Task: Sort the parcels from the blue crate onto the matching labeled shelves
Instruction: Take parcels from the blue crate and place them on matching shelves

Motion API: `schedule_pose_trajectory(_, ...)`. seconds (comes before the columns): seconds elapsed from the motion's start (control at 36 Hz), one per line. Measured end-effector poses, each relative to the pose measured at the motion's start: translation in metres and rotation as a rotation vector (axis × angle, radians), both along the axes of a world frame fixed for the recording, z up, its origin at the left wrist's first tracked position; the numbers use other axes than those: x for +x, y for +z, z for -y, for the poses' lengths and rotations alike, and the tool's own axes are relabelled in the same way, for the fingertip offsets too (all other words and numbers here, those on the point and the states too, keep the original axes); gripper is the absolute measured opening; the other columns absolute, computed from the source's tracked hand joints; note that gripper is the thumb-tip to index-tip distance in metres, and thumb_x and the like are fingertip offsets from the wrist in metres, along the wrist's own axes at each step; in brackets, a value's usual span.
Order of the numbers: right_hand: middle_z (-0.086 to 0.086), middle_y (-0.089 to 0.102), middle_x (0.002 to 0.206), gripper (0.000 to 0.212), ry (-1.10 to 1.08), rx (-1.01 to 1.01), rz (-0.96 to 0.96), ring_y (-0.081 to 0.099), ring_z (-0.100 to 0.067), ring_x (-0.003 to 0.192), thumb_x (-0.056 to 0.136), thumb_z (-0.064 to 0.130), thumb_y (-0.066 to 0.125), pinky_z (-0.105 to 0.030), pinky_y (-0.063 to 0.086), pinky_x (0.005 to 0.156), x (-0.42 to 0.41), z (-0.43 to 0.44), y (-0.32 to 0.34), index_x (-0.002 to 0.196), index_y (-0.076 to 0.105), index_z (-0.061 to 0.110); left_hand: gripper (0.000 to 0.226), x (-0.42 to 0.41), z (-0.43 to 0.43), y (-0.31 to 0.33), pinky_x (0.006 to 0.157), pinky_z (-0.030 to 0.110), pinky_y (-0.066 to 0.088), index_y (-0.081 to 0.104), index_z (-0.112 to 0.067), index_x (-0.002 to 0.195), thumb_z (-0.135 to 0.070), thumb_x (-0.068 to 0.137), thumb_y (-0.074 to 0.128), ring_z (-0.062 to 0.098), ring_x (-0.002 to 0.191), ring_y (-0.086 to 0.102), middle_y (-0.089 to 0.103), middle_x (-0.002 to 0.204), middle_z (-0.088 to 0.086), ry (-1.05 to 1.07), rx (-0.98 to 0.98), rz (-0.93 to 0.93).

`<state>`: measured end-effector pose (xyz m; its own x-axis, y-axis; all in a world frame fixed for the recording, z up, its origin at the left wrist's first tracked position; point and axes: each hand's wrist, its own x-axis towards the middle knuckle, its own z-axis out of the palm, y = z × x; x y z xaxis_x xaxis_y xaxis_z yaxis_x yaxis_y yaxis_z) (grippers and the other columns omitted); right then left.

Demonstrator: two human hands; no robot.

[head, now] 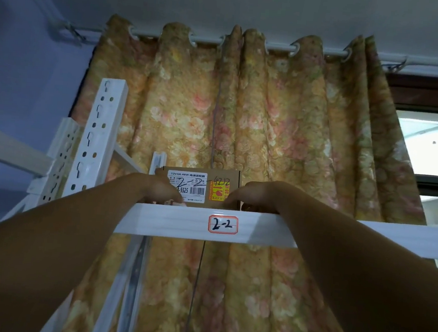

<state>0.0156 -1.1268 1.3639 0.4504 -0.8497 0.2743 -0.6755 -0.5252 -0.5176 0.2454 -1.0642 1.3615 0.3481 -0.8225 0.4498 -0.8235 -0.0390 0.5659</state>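
A brown cardboard parcel [202, 183] is held between the two hands, upright on the high shelf [339, 233] just beyond them. The left hand [162, 188] is wrapped round the parcel's left end, with the thumb laid on the lower front face and part of the printed sticker covered. The right hand [253, 195] is curved over the right end, its fingers bent onto the lower front corner. Both are thus closed on the parcel, though how firmly it is gripped cannot be told.

The face marked "2-2" by hand is kept turned outward, presumably so that it can be checked against the shelf label [223, 224], which is fixed to the front beam directly below the hands and also reads "2-2". A hold at both ends is probably chosen because the shelf is reached from below at arm's length, where one hand would steady the parcel poorly.

A flowered curtain [283, 118] hangs behind the hands, and a perforated white upright [96, 139] stands left of the left hand.
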Motion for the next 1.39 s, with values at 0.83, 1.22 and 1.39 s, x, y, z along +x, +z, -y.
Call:
schedule_pose_trajectory(0.83,-0.009,0.037,0.164,0.075,-0.206,-0.532,-0.456,0.036,-0.034,0.149,0.101,0.069,0.032,-0.049,0.029,0.122,-0.302,-0.151,-0.146,0.159,0.036,0.023,0.058,-0.333,-0.173,-0.137,0.104,0.037,0.046,0.05,-0.015,0.145,-0.055,0.103,0.045,0.031,0.131,0.052,0.049,0.151,0.011,0.216,0.158,0.533)
schedule_pose_trajectory(1.22,-0.007,0.04,0.162,0.074,-0.245,-0.295,-0.511,0.036,-0.031,0.149,0.101,0.069,0.028,-0.049,0.027,0.119,-0.424,-0.238,-0.225,0.158,0.036,0.024,0.062,-0.484,-0.213,-0.226,0.111,0.045,0.038,0.044,-0.024,0.15,-0.061,0.103,0.028,0.033,0.137,0.045,0.045,0.154,0.009,0.139,0.308,0.593)
schedule_pose_trajectory(1.39,-0.009,0.037,0.164,0.072,-0.24,-0.261,-0.528,0.036,-0.03,0.149,0.103,0.068,0.027,-0.045,0.028,0.119,-0.464,-0.289,-0.255,0.162,0.028,0.026,0.064,-0.525,-0.258,-0.254,0.111,0.045,0.036,0.039,-0.02,0.155,-0.059,0.105,0.028,0.034,0.14,0.042,0.041,0.158,0.01,0.086,0.353,0.535)
